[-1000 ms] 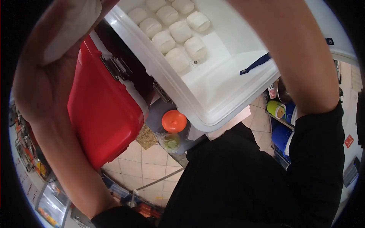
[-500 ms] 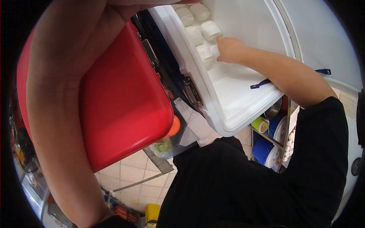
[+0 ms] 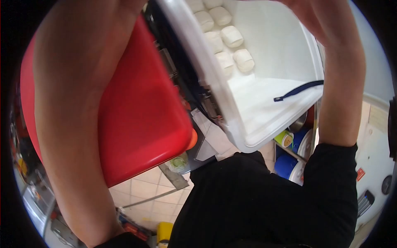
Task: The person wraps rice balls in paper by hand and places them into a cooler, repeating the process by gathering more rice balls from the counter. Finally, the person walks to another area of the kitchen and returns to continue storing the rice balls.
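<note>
A white cool box (image 3: 269,93) stands open in front of me, with several white, rounded, bun-like pieces (image 3: 244,60) lying in rows along its left side. My right hand (image 3: 308,18) is at the top, over the box's right rim. Its fingers run past the picture's upper edge, so what it touches is hidden. My left forearm reaches up across the red lid (image 3: 140,120). Only the wrist end of my left hand (image 3: 128,8) shows at the top, beside the box's left edge; its fingers are out of sight.
A dark blue strap (image 3: 300,89) hangs across the box's near right corner. Below right, a shelf holds blue containers (image 3: 285,165) and a green one (image 3: 284,138). White papers (image 3: 211,136), an orange round thing (image 3: 192,139) and a plastic bag (image 3: 178,163) lie between lid and box.
My right hand has left the white pieces and moved up and right to the box's rim. A white piece now shows where it was. The view has shifted slightly.
</note>
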The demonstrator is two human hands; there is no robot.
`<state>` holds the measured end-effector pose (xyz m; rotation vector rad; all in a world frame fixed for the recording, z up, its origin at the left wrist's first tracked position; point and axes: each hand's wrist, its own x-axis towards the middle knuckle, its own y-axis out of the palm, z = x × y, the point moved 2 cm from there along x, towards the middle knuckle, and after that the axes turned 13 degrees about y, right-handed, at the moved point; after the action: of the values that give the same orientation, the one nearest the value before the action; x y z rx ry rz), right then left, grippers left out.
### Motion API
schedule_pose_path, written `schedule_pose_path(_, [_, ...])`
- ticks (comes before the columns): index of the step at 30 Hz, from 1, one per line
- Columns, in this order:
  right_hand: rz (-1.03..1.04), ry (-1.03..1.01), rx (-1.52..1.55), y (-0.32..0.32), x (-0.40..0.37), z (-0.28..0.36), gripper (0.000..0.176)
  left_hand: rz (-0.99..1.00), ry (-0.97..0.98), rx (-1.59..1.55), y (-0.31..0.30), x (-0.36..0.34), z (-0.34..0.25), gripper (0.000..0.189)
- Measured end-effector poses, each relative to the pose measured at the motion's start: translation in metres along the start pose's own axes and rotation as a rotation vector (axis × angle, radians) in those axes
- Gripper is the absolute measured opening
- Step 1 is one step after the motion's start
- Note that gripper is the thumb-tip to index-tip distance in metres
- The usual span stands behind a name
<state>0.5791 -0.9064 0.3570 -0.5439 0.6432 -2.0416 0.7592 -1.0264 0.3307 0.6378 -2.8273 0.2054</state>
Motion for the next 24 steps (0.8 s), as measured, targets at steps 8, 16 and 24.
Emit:
schedule_pose_path(8, [0.638, 0.413, 0.145, -0.037, 0.033, 0.006, 0.074, 0.022, -0.037, 0.007, 0.009, -0.002, 0.011, 0.045])
schedule_pose_path(16, [1.416, 0.908, -0.524, 0.086, -0.049, -0.200, 0.069, 0.038, -0.010, 0.015, 0.016, 0.002, 0.005, 0.045])
schedule_pose_path(24, [1.336, 1.010, -0.576, 0.161, -0.118, -0.237, 0.063, 0.085, -0.006, 0.018, 0.015, -0.005, 0.004, 0.046])
